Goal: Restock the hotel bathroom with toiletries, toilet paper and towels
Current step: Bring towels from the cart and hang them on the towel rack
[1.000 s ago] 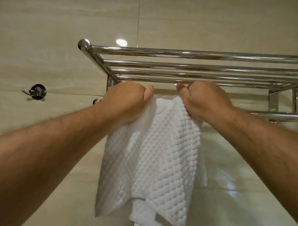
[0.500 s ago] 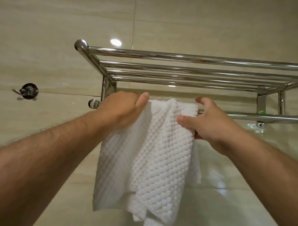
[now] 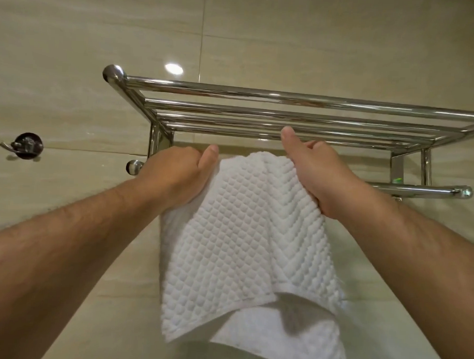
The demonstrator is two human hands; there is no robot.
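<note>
towel (image 3: 244, 234) hangs, long axis vertical (at the lower bar (image 3: 420, 190)); left hand (image 3: 181, 174), right hand (image 3: 320, 177) grip its top.

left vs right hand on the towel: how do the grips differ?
The left hand is a closed fist bunching the towel at its left edge; the right hand lies flatter along the right edge, fingers curled behind the cloth. The left thumb lies against the towel; the right thumb sticks up, clear of it. Shared: both hold the towel's top by the lower bar.
</note>
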